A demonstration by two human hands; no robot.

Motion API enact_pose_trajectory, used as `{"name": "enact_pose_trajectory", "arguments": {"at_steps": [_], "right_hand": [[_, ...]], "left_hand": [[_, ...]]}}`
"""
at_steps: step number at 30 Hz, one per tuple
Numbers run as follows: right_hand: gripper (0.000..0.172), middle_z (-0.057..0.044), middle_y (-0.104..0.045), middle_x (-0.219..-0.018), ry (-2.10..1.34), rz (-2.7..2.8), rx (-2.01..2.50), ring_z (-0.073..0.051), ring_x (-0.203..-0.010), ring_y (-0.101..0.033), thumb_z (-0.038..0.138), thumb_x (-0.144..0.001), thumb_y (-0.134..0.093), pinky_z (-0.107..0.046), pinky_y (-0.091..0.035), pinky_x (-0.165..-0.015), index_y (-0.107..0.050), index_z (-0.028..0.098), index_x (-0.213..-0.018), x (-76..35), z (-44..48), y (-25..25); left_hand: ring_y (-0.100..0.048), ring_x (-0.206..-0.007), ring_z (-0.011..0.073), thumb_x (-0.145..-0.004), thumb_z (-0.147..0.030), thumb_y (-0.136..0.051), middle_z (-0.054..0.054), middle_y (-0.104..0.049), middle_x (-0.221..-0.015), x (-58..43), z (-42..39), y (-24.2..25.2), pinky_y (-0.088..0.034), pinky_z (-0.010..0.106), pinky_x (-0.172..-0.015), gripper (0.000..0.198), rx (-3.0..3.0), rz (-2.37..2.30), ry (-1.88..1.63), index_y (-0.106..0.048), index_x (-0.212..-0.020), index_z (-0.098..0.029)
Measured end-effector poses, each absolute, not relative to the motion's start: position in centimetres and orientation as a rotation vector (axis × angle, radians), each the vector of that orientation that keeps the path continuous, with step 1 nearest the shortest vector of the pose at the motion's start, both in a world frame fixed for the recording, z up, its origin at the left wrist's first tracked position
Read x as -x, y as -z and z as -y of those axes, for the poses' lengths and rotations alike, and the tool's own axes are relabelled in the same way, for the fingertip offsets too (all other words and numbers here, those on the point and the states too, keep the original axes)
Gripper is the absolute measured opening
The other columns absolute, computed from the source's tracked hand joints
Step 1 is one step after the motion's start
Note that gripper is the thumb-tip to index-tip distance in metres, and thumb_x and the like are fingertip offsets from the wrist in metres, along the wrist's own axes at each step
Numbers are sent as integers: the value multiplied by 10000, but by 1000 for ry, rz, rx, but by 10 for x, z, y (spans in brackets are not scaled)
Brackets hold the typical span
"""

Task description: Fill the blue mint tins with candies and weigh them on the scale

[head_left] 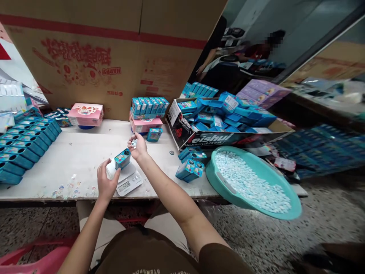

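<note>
Left grip (107, 180) open beside blue tin (122, 158), right grip (138, 147) pinching white mints (134, 143), "eishui" carton (205, 140)

A flat digital scale (129, 183) is sitting near the front edge of a long flat worktable (85, 160), with a rectangular tin (122, 158) standing on its platform. The left hand (107, 179) is resting just beside the tin, and the right hand (138, 148) is pinching small round mints (134, 143) above it. Rows of rectangular tins (19, 148) are lying along the table's left end. Behind the scale, stacked tins (148, 106) are sitting on a flat cardboard box (145, 125). To the right, an open cardboard carton (199, 129) is holding loose tins, and a wide oval plastic basin (251, 182) filled with mints is leaning on the table's edge.
</note>
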State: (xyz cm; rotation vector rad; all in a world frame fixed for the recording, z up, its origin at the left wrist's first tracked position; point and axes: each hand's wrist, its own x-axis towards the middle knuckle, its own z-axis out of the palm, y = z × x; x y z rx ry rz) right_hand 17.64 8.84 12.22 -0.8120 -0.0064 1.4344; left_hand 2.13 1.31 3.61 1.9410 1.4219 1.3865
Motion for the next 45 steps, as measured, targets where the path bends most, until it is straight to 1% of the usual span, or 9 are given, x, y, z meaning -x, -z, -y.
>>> {"name": "enact_pose_trajectory", "arguments": {"at_steps": [3,7,11,15,22,26,29,38,45], "right_hand": [[327,62,-447,-459,-1347,82,935,-41,-387,-416,381,-838,-516,-137,-291,-359,-434,177,-596,-174,-93,-112],[392,49,-472,-449,-1237,219,1020,-57,-394,-454,488,-828,-500,-168,-381,-402,-470,173,-598,-170,-93,-103],[451,43,-470,-431,-1155,343,1066,-67,-380,-461,543,-821,-485,-186,-395,-402,-478,171,-567,-162,-96,-98],[481,37,-466,-411,-1121,379,1106,-79,-364,-476,536,-847,-446,-195,-390,-390,-484,166,-541,-157,-99,-96],[494,33,-482,-424,-1121,408,1141,-75,-383,-504,515,-862,-432,-194,-435,-431,-514,153,-536,-156,-99,-99],[505,32,-477,-414,-1111,405,1108,-81,-378,-494,544,-835,-458,-196,-415,-408,-510,158,-513,-154,-100,-96],[515,31,-482,-417,-1077,409,1112,-85,-384,-501,563,-819,-472,-204,-433,-420,-515,160,-502,-152,-101,-94],[563,4,-540,-441,-1031,520,1082,-114,-428,-580,619,-824,-395,-209,-441,-455,-512,165,-513,-150,-94,-91],[587,4,-547,-456,-1054,546,1107,-117,-419,-570,641,-821,-365,-239,-471,-494,-523,168,-511,-151,-91,-92]], "left_hand": [[-522,-1118,229,-801,-340,-597,95,-576,-1150,-16,-13,-31,-393,409,-985,423,-1890,-1414,-1412,-494,-1189,-209],[-523,-1115,219,-809,-326,-588,87,-582,-1141,-10,-10,-25,-383,399,-996,401,-1815,-1428,-1434,-499,-1183,-211],[-514,-1127,219,-812,-324,-583,83,-589,-1136,-8,-9,-20,-380,403,-1003,397,-1763,-1445,-1454,-499,-1184,-213],[-519,-1121,219,-815,-325,-578,81,-596,-1130,-6,-7,-16,-386,403,-997,386,-1731,-1466,-1452,-505,-1178,-217],[-529,-1114,216,-822,-344,-563,83,-602,-1117,0,-5,-11,-387,403,-1001,358,-1669,-1501,-1489,-524,-1151,-209],[-527,-1116,212,-827,-363,-551,81,-604,-1116,1,-4,-11,-387,399,-1000,362,-1656,-1523,-1475,-521,-1148,-200],[-530,-1110,210,-827,-368,-548,82,-604,-1115,1,-4,-10,-386,397,-1000,366,-1653,-1524,-1484,-521,-1150,-197],[-530,-1108,205,-826,-365,-554,82,-610,-1111,4,-4,-8,-382,392,-1005,356,-1636,-1542,-1494,-526,-1139,-199],[-533,-1100,210,-829,-371,-548,89,-606,-1114,3,-4,-8,-384,408,-1004,359,-1632,-1547,-1482,-529,-1138,-191]]}}
